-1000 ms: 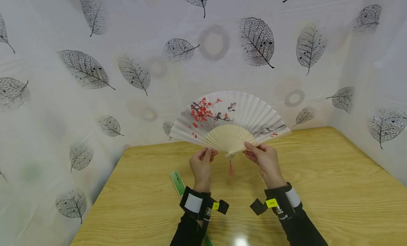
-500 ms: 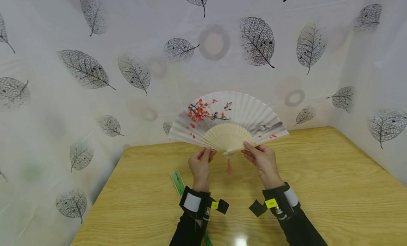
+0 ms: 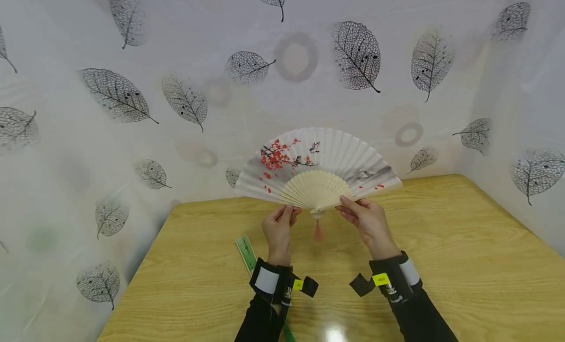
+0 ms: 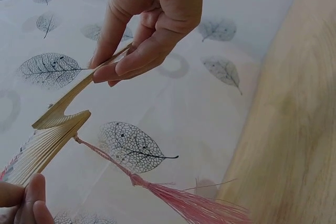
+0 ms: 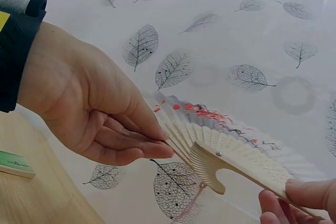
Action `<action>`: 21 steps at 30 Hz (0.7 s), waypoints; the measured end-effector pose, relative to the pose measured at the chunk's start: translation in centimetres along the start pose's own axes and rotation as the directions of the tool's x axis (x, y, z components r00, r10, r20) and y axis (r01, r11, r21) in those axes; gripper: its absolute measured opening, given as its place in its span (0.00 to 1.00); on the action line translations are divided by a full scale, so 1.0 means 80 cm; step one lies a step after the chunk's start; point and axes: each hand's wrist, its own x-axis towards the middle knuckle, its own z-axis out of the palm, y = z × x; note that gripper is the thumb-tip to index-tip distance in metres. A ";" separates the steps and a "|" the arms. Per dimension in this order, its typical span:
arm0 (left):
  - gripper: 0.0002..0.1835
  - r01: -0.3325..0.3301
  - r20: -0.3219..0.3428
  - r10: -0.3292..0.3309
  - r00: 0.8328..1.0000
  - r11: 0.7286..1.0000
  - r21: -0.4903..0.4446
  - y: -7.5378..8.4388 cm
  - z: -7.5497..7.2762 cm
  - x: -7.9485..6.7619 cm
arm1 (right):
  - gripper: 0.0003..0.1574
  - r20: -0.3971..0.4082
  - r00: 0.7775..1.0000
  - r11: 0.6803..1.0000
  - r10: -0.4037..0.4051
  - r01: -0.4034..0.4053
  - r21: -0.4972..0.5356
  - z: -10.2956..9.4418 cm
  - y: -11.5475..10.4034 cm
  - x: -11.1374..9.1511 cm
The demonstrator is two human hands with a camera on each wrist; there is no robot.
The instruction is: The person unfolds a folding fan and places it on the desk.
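In the head view a folding fan (image 3: 326,153) is spread wide above the table, white with red blossoms, birds and pale ribs. My left hand (image 3: 278,234) pinches its left guard stick between thumb and fingers. The right guard is gripped by my right hand (image 3: 370,226), thumb on the near side. From the pivot hangs a pink tassel (image 3: 318,231), which also shows large in the left wrist view. The right wrist view has my left hand (image 5: 100,98) at one guard and fingertips of my right hand (image 5: 310,198) at the other.
A flat green strip with pale edges (image 3: 246,253) lies on the wooden table (image 3: 441,263), partly under my left forearm. A green tassel (image 3: 289,333) shows below it. A white leaf-print curtain (image 3: 300,101) stands behind and at both sides.
Over the last second the fan shifts slightly left and turns a little, with both hands keeping their hold. Since half a second ago, only my right wrist has moved slightly.
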 end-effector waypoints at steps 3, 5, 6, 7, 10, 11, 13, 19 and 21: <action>0.13 0.013 0.011 -0.013 1.000 1.000 -0.016 -0.001 0.003 -0.001 | 0.05 0.038 0.998 0.999 0.041 -0.040 -0.026 0.001 -0.017 -0.011; 0.14 0.031 0.019 -0.030 0.999 0.999 -0.025 -0.002 0.004 -0.003 | 0.07 0.079 0.995 0.996 0.060 -0.055 -0.068 -0.006 -0.021 -0.010; 0.14 0.044 0.024 -0.043 0.999 0.999 -0.028 -0.003 0.005 -0.004 | 0.07 0.102 0.993 0.995 0.065 -0.057 -0.085 -0.010 -0.022 -0.009; 0.15 0.056 0.029 -0.055 0.998 0.998 -0.025 -0.005 0.006 -0.006 | 0.07 0.125 0.990 0.993 0.071 -0.059 -0.103 -0.017 -0.022 -0.007; 0.16 0.090 0.061 -0.090 0.994 0.996 0.008 -0.027 0.010 -0.005 | 0.07 0.166 0.984 0.988 0.069 -0.044 -0.148 -0.037 -0.024 -0.002; 0.17 0.086 0.083 -0.087 0.993 0.996 0.010 -0.047 0.011 0.000 | 0.06 0.175 0.982 0.986 0.064 -0.035 -0.165 -0.045 -0.026 -0.001; 0.18 0.107 0.109 -0.109 0.988 0.994 0.023 -0.093 0.016 0.011 | 0.03 0.174 0.983 0.978 0.055 -0.018 -0.209 -0.062 -0.030 0.001; 0.12 0.290 0.131 -0.291 0.948 0.957 0.025 -0.085 0.058 -0.041 | 0.19 0.133 0.988 0.908 0.083 -0.020 -0.418 -0.122 -0.047 0.005; 0.10 0.360 0.121 -0.358 0.926 0.933 0.006 -0.078 0.074 -0.060 | 0.23 0.120 0.987 0.880 0.105 -0.036 -0.473 -0.143 -0.050 0.007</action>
